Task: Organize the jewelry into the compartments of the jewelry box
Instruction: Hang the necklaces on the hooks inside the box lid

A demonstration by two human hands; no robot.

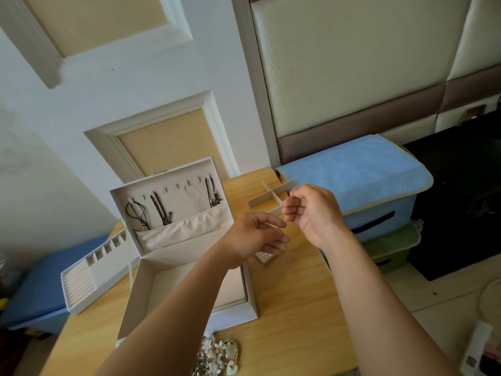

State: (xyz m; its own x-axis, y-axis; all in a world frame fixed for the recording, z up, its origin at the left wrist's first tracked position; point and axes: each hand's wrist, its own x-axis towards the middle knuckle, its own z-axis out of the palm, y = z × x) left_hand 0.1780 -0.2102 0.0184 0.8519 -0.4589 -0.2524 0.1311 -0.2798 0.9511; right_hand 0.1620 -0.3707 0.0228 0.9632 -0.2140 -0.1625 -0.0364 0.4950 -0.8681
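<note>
Above the table [298, 308], the right hand [311, 210] curls, thumb and forefinger pinching a tiny piece [291, 196] too small to identify. At its 8 o'clock the left hand [257, 237] hangs loosely open, holding nothing. The open box [142, 294] lies at the hands' 7 o'clock and the jewelry [219, 354] at 6 o'clock.

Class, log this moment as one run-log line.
jewelry box: lid open | left hand: relaxed, raised | right hand: fingers curled, hold unclear | jewelry pile: table near edge
</note>
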